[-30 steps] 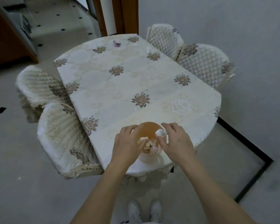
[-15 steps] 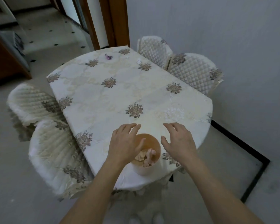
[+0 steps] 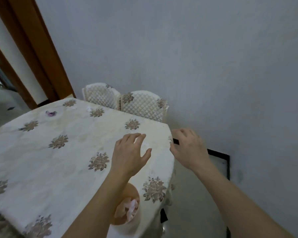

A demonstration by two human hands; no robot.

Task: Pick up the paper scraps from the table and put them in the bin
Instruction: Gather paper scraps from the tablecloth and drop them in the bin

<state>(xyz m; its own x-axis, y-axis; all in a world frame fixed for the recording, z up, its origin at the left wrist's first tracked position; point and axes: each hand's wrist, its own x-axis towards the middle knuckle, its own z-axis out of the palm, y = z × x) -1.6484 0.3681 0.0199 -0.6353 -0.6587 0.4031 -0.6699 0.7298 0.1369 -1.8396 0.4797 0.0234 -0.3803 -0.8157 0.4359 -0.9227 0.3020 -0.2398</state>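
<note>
Both hands have left the bin (image 3: 127,210) and moved forward over the bench (image 3: 41,169), and the view has tipped up toward the wall. The left hand (image 3: 129,155) hovers above the cloth with its fingers spread and loosely curved, holding nothing. The right hand (image 3: 189,150) hangs past the rounded edge of the bench, fingers bent and apart, also empty.

The bin is a small round cup of pale orange plastic (its near side is hidden by the left forearm), standing on the bench close to the near edge. Inside it lie crumpled scraps (image 3: 132,209), white and pinkish, bunched together. One more scrap (image 3: 50,113), purple and wrinkled, lies well apart on the far side of the bench, and a faint white crumple (image 3: 89,109) sits near the far edge; I cannot tell whether that is paper.

The cloth is cream, glossy, with a raised pattern and brown printed flower clusters. Two chairs (image 3: 138,104) with quilted diamond-stitched covers stand just beyond the bench against the smooth grey wall (image 3: 196,57).
</note>
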